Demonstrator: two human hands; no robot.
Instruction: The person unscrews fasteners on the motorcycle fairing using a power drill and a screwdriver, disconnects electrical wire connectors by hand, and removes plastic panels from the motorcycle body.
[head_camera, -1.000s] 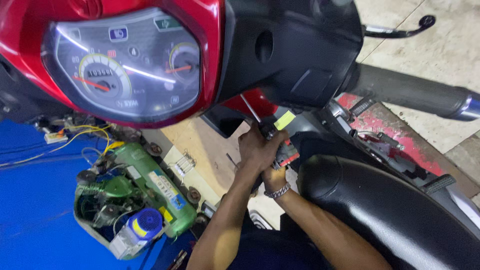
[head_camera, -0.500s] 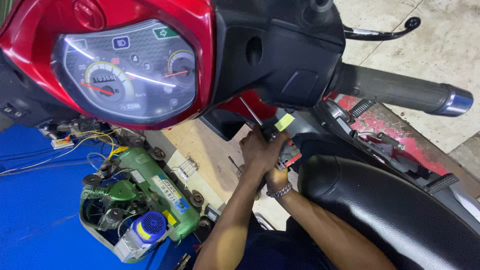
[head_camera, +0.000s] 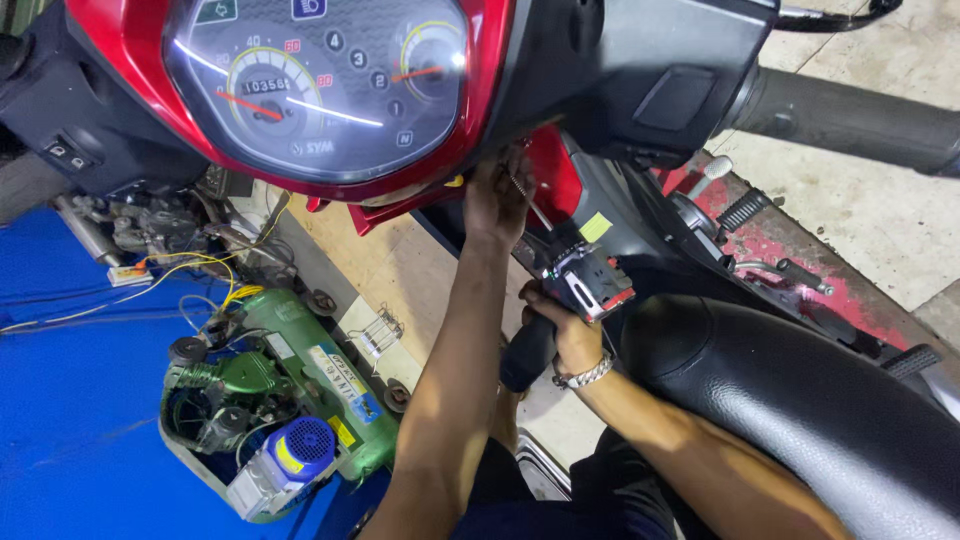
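Note:
My right hand (head_camera: 565, 335), with a metal bracelet at the wrist, grips the black handle of a power driver (head_camera: 585, 275) that has a grey and red body and a yellow tag. Its long thin bit (head_camera: 530, 205) points up and left toward the underside of the scooter's red front panel (head_camera: 545, 170). My left hand (head_camera: 495, 200) reaches up to the tip of that bit, just under the red rim of the instrument cluster (head_camera: 320, 85). Its fingertips are tucked under the panel, so I cannot make out their grip.
The black seat (head_camera: 800, 400) fills the lower right, and the right handlebar grip (head_camera: 850, 120) crosses the top right. Below left stands a green air compressor (head_camera: 290, 400) with a blue motor cap beside a blue sheet (head_camera: 70, 400). Loose yellow wires (head_camera: 190, 265) lie near the engine.
My left hand has left the driver's body and risen along the bit to the red panel's underside. The right hand keeps its hold on the handle. The view has closed in.

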